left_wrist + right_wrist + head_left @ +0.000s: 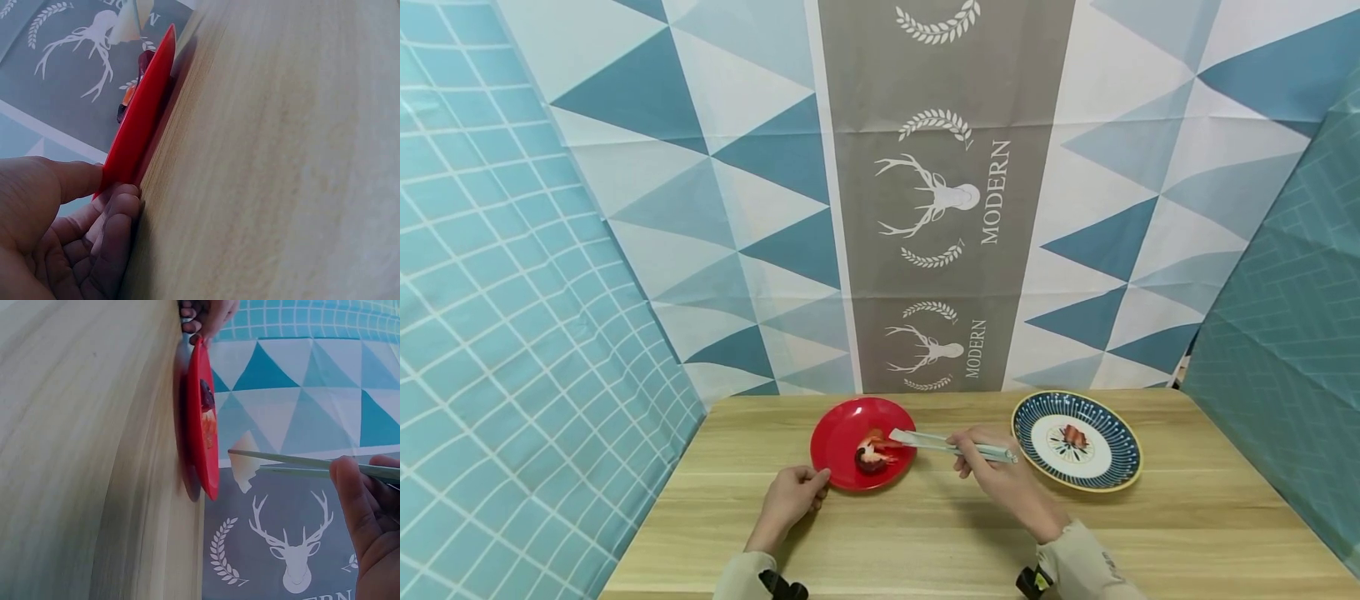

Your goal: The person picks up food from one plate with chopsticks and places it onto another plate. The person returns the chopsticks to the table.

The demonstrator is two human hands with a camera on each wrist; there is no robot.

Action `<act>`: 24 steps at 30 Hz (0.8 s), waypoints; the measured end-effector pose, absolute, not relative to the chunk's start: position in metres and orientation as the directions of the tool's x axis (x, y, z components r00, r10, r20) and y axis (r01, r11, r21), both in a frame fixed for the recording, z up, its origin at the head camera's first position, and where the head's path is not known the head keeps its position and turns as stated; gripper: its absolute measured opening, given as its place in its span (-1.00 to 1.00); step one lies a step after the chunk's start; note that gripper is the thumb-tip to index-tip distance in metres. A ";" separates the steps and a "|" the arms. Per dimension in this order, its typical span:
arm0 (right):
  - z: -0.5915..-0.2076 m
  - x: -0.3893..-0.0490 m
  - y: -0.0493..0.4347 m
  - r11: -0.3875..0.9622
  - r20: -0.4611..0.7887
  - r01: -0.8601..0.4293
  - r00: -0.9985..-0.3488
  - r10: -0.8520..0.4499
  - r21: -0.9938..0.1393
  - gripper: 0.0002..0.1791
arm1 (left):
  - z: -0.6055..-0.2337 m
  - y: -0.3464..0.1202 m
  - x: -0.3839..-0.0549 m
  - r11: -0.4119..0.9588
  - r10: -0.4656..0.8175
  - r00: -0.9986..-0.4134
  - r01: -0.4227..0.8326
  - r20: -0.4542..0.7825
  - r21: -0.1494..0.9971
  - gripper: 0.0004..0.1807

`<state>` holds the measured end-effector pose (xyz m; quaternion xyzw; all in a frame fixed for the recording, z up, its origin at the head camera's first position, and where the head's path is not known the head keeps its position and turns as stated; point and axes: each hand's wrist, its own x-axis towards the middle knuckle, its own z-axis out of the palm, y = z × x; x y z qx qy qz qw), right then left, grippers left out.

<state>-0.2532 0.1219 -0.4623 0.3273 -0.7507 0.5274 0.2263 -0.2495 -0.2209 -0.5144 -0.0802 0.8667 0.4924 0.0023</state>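
My left hand (pixel 792 500) pinches the near left rim of a red plate (pixel 833 437), thumb on top and curled fingers beneath, as the left wrist view shows. Several food pieces (pixel 872 458), dark, orange-red and white, lie on the plate right of its middle. From the right, my right hand (pixel 1003 477) holds a pair of pale green chopsticks (pixel 934 442) that reach over the plate's right side. Between their tips is a pale, wedge-shaped piece of food (pixel 244 459), held above the plate in the right wrist view.
A blue-and-white patterned plate (pixel 1122 446) with a yellow edge stands to the right on the wooden table (pixel 925 542). At its middle lies a small reddish-brown food piece (pixel 1074 436). Patterned cloth (pixel 940 267) hangs behind the table, with tile-patterned sheets at both sides.
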 end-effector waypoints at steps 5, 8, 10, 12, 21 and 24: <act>-0.463 -0.256 0.117 0.227 0.713 -0.771 -0.637 -0.292 -0.596 -0.81 | -0.515 -0.221 -0.250 0.504 -0.140 -0.987 -0.139 -0.078 0.852 -0.64; -0.466 -0.258 0.115 0.221 0.714 -0.774 -0.633 -0.299 -0.593 -0.79 | -0.515 -0.221 -0.251 0.506 -0.138 -0.988 -0.131 -0.070 0.852 -0.63; -0.468 -0.260 0.113 0.220 0.715 -0.775 -0.632 -0.298 -0.593 -0.79 | -0.516 -0.221 -0.251 0.504 -0.140 -0.987 -0.134 -0.073 0.853 -0.63; -0.470 -0.261 0.113 0.224 0.713 -0.772 -0.635 -0.298 -0.595 -0.78 | -0.516 -0.222 -0.251 0.503 -0.139 -0.988 -0.131 -0.069 0.854 -0.64; -0.478 -0.269 0.110 0.248 0.685 -0.758 -0.652 -0.325 -0.603 -0.81 | -0.517 -0.222 -0.251 0.506 -0.139 -0.987 -0.138 -0.078 0.852 -0.63; -0.479 -0.270 0.108 0.255 0.691 -0.765 -0.644 -0.328 -0.592 -0.82 | -0.517 -0.222 -0.251 0.508 -0.141 -0.987 -0.141 -0.080 0.850 -0.64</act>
